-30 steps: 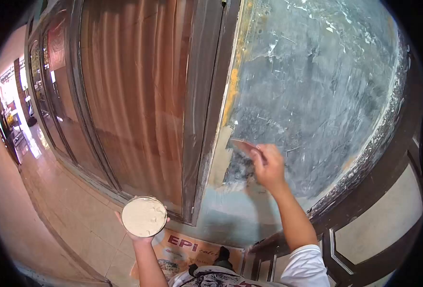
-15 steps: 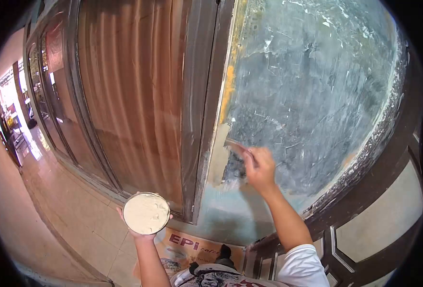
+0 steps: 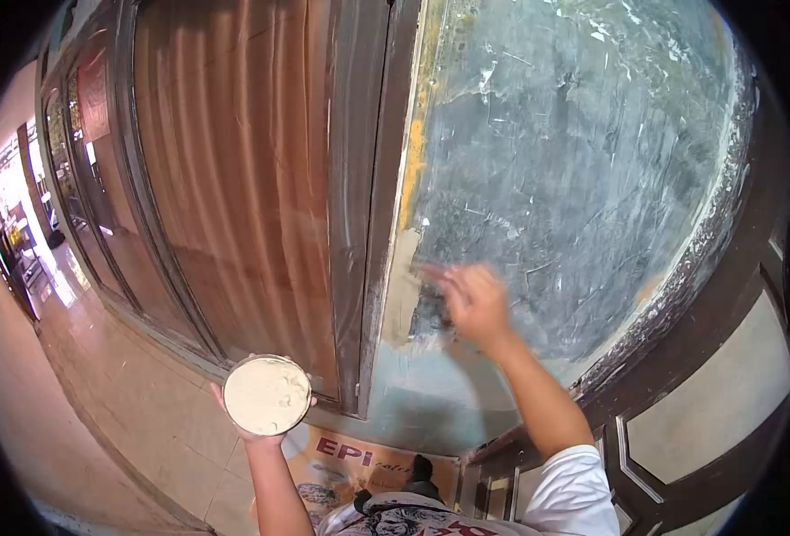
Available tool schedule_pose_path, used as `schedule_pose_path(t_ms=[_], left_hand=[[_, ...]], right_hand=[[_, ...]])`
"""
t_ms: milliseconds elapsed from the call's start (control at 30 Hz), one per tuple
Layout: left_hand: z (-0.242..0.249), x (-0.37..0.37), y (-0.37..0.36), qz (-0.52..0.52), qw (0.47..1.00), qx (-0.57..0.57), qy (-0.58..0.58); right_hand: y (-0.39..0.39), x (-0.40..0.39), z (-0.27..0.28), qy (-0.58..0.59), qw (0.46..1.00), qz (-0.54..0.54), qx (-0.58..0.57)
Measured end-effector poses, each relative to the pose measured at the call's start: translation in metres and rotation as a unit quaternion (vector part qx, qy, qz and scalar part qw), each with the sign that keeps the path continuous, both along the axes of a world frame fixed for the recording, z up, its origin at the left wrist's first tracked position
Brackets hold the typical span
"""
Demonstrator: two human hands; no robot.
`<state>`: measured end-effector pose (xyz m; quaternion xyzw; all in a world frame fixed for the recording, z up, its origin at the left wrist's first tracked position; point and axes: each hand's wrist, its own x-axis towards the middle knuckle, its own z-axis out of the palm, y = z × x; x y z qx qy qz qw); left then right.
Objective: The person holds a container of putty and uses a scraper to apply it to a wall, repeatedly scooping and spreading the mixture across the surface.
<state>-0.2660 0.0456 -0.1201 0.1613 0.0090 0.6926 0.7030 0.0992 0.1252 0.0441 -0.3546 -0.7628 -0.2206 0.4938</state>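
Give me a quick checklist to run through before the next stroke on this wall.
1. Tub in left hand, level: ok.
2. Putty in tub: ok, nearly full.
3. Right hand at wall: ok.
4. Blade loaded with putty: cannot tell, blurred.
5. Putty strip beside door frame, smooth: not ok, edge ragged.
6. Paper under work spot: ok.

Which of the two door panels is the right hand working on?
The scraped blue-grey panel, right of the dark frame post; the right hand is against it. The brown ribbed panel lies left, untouched.
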Motion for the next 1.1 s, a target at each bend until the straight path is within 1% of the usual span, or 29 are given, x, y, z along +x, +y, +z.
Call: schedule_pose_path(t_ms=[33,67,100,133,167,233,267,300,367,400,467,500,533,567,600,633,667,700,733,767,800,833,867,933,967,1000,1033,1067,1100], left_hand=[[-0.001,-0.002,0.001,-0.003,1.0,0.002,-0.003],[-0.002,-0.002,0.001,-0.005,1.0,-0.009,-0.009],[-0.003,0.0,-0.001,-0.006,1.0,-0.021,-0.015],[-0.001,0.001,-0.002,-0.01,1.0,-0.008,-0.014],[-0.001,0.001,0.0,-0.006,1.0,-0.004,-0.015],[-0.002,-0.001,0.0,-0.012,1.0,0.02,0.012],[-0.001,0.001,-0.003,-0.003,1.0,0.003,0.001],[0.001,0.002,-0.005,-0.003,1.0,0.0,0.001],[0.003,0.002,-0.006,0.003,0.999,-0.035,-0.013],[0.0,0.001,-0.005,0.0,1.0,-0.001,0.0],[-0.007,-0.001,-0.004,-0.008,1.0,0.011,-0.002],[-0.009,-0.002,-0.005,-0.017,1.0,0.023,-0.004],[-0.01,-0.004,-0.007,-0.006,1.0,-0.016,-0.016],[-0.011,-0.004,-0.008,-0.004,1.0,-0.016,-0.017],[-0.011,-0.004,-0.008,-0.014,1.0,-0.006,-0.025],[-0.011,-0.003,-0.006,-0.023,0.999,0.005,-0.031],[-0.01,-0.003,-0.005,-0.019,1.0,0.008,-0.006],[-0.005,-0.001,-0.004,-0.037,0.999,0.006,-0.019],[-0.005,0.0,0.0,-0.033,0.999,0.012,-0.006],[-0.005,0.004,0.004,-0.03,0.999,0.016,0.007],[0.003,0.01,0.003,-0.04,0.998,-0.032,-0.022],[0.011,0.019,0.002,-0.049,0.994,-0.08,-0.052],[0.013,0.028,0.003,-0.057,0.997,-0.048,-0.033],[0.01,0.043,0.01,-0.063,0.995,-0.062,-0.038],[0.01,0.049,0.012,-0.074,0.995,-0.062,-0.035],[0.014,0.054,0.012,-0.071,0.995,-0.06,-0.035],[0.02,0.06,0.013,-0.089,0.995,-0.043,-0.031],[0.027,0.065,0.015,-0.109,0.993,-0.024,-0.027],[0.036,0.069,0.014,-0.116,0.993,-0.026,-0.021]], right_hand=[[0.012,0.003,-0.058,-0.078,0.994,-0.006,-0.079],[0.016,0.009,-0.111,-0.158,0.974,-0.016,-0.159],[0.006,0.006,-0.142,-0.226,0.945,-0.04,-0.234],[0.0,-0.001,-0.149,-0.289,0.906,-0.061,-0.304],[0.007,0.0,-0.146,-0.29,0.907,-0.06,-0.3],[0.014,-0.004,-0.111,-0.229,0.942,-0.111,-0.217],[0.021,-0.002,-0.082,-0.142,0.974,-0.093,-0.153],[0.028,0.001,-0.047,-0.054,0.992,-0.075,-0.086],[0.015,-0.003,0.012,0.134,0.991,-0.009,-0.012],[0.011,-0.001,0.014,0.134,0.991,-0.009,-0.01],[0.001,-0.001,0.006,0.111,0.993,0.002,-0.042],[0.002,-0.003,-0.019,0.049,0.996,-0.001,-0.07],[0.006,-0.002,-0.055,-0.014,0.995,-0.005,-0.097],[0.004,0.0,-0.094,-0.094,0.983,-0.024,-0.156],[0.004,0.002,-0.12,-0.172,0.961,-0.043,-0.213],[0.008,0.003,-0.123,-0.172,0.961,-0.041,-0.212],[0.014,0.005,-0.125,-0.227,0.944,-0.087,-0.224],[0.018,0.007,-0.123,-0.28,0.922,-0.132,-0.234],[0.019,0.007,-0.084,-0.179,0.962,-0.091,-0.185],[0.022,0.008,-0.04,-0.104,0.985,-0.08,-0.11],[0.022,0.011,0.001,-0.027,0.997,-0.07,-0.036],[0.016,0.013,0.036,0.059,0.995,-0.048,-0.057],[0.006,0.013,0.067,0.145,0.986,-0.024,-0.076],[-0.019,0.005,0.112,0.247,0.95,0.085,-0.168],[-0.025,0.002,0.121,0.246,0.951,0.089,-0.167],[-0.03,0.001,0.127,0.129,0.984,0.085,-0.092],[-0.034,0.001,0.131,0.01,0.997,0.077,-0.014],[-0.038,-0.004,0.133,-0.073,0.994,0.075,0.045],[-0.044,-0.007,0.132,-0.135,0.986,0.09,0.036]])
